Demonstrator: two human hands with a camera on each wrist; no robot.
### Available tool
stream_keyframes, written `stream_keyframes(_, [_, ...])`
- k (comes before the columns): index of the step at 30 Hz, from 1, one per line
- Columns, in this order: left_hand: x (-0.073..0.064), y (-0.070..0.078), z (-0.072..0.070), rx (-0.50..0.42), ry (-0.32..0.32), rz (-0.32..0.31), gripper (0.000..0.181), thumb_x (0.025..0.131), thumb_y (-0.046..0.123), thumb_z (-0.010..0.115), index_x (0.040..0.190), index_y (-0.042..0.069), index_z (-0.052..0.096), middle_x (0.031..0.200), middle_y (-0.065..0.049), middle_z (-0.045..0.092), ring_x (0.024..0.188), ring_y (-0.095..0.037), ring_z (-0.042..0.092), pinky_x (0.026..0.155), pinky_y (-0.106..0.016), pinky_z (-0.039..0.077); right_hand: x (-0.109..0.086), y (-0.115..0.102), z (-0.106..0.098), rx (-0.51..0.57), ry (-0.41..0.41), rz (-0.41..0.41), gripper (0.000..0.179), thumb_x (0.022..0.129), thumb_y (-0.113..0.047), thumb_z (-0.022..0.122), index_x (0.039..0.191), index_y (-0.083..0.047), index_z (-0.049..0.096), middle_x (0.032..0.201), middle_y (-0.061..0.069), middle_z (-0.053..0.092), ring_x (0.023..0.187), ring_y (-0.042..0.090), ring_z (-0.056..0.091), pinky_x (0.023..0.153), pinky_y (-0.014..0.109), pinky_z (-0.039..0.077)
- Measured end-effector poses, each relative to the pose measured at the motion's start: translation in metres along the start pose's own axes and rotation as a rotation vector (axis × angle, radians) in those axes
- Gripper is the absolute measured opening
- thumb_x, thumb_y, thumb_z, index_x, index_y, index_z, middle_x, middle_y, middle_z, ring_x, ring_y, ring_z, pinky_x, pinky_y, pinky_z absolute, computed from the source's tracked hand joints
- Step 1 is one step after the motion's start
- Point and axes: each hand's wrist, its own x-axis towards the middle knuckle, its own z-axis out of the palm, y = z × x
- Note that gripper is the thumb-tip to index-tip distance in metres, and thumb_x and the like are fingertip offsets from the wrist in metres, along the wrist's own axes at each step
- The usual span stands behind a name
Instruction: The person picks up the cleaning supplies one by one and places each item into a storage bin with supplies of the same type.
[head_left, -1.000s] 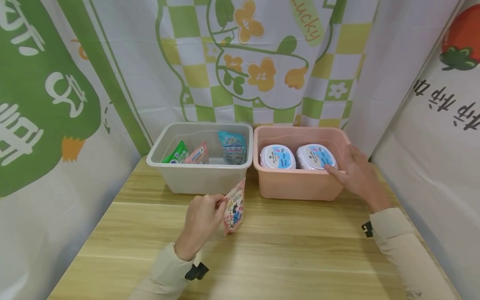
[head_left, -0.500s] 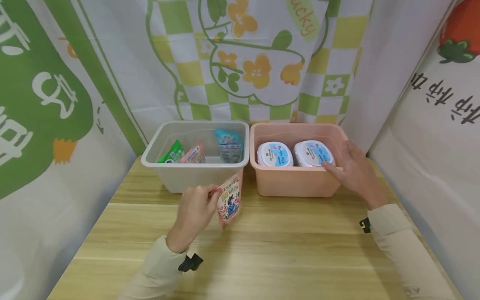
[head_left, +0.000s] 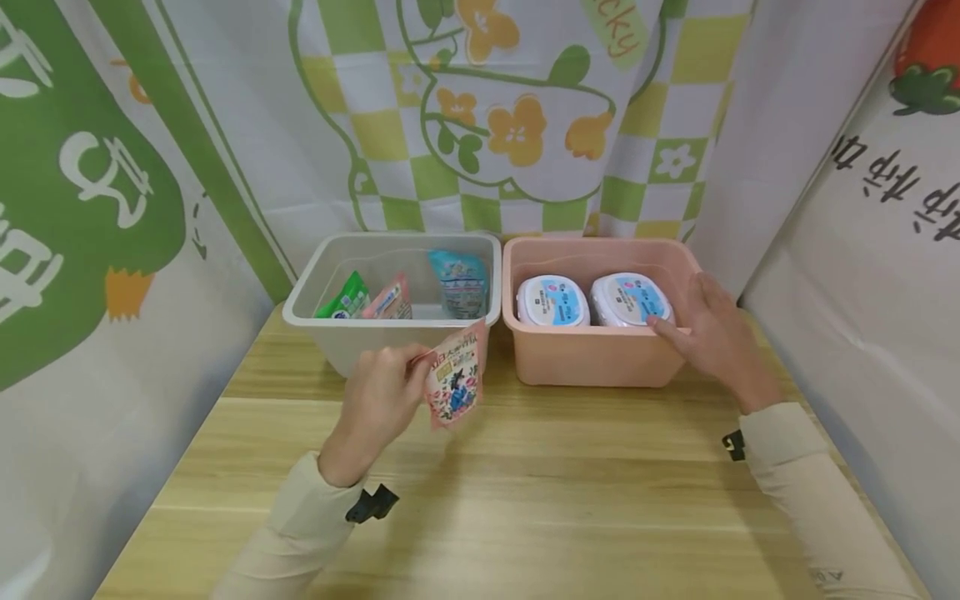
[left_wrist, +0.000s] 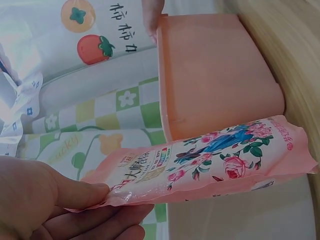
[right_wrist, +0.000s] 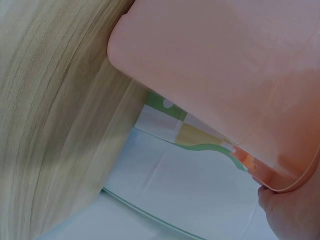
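My left hand (head_left: 378, 408) pinches a pink packet (head_left: 454, 379) by its edge, thumb on top and fingers beneath. Roses and a blue figure are printed on the packet, which sticks out beyond my fingertips in the left wrist view. It hangs over the table just in front of a light grey bin (head_left: 390, 340), overlapping that bin's right front corner in the head view. On the other side, my right hand (head_left: 716, 337) grips the right rim of a pink bin (head_left: 592, 358), its thumb over the front rim.
Inside the grey bin are a green packet (head_left: 349, 296), a pink packet (head_left: 392, 300) and a blue pouch (head_left: 461, 283). Two white tubs (head_left: 553, 302) with blue-printed lids sit in the pink bin. Both bins stand side by side on the wooden table (head_left: 525, 483), before a patterned curtain (head_left: 517, 125).
My left hand has moved left and upward with the packet, whose printed face has turned more toward the head camera. My right hand keeps its place on the pink bin.
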Motion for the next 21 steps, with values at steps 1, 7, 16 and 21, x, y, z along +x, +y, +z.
stream_keyframes(1, [0.001, 0.0, -0.002, -0.001, 0.003, 0.005, 0.01, 0.097, 0.004, 0.073, 0.095, -0.002, 0.081, 0.077, -0.013, 0.078, 0.05, -0.009, 0.05, 0.045, -0.022, 0.038, 0.0, 0.0, 0.0, -0.006, -0.009, 0.007, 0.101, 0.099, -0.058, 0.065, 0.159, 0.012, 0.023, 0.152, 0.035, 0.039, 0.139, 0.057, 0.039, 0.112, 0.075, 0.033])
stream_keyframes(7, [0.006, -0.001, -0.01, -0.006, 0.026, 0.017, 0.01, 0.097, 0.002, 0.072, 0.096, -0.004, 0.08, 0.081, -0.017, 0.079, 0.05, -0.01, 0.052, 0.045, -0.021, 0.038, 0.0, 0.0, 0.0, -0.018, -0.034, 0.024, 0.108, 0.099, -0.059, 0.064, 0.164, 0.01, 0.013, 0.161, 0.038, 0.03, 0.146, 0.06, 0.032, 0.117, 0.075, 0.028])
stream_keyframes(16, [0.014, 0.001, -0.025, -0.01, 0.066, 0.052, 0.013, 0.098, 0.003, 0.071, 0.1, -0.005, 0.08, 0.081, -0.019, 0.079, 0.046, -0.01, 0.044, 0.044, -0.021, 0.029, 0.002, -0.001, 0.0, -0.016, -0.004, 0.003, 0.1, 0.099, -0.057, 0.066, 0.155, 0.015, 0.026, 0.149, 0.037, 0.04, 0.136, 0.059, 0.04, 0.112, 0.074, 0.032])
stream_keyframes(21, [0.02, 0.003, -0.034, -0.009, 0.084, 0.076, 0.014, 0.099, 0.003, 0.07, 0.098, -0.007, 0.079, 0.08, -0.02, 0.078, 0.046, -0.01, 0.044, 0.043, -0.021, 0.031, 0.001, -0.001, 0.001, -0.017, -0.003, 0.007, 0.096, 0.098, -0.056, 0.067, 0.152, 0.014, 0.03, 0.144, 0.035, 0.043, 0.132, 0.058, 0.043, 0.108, 0.074, 0.035])
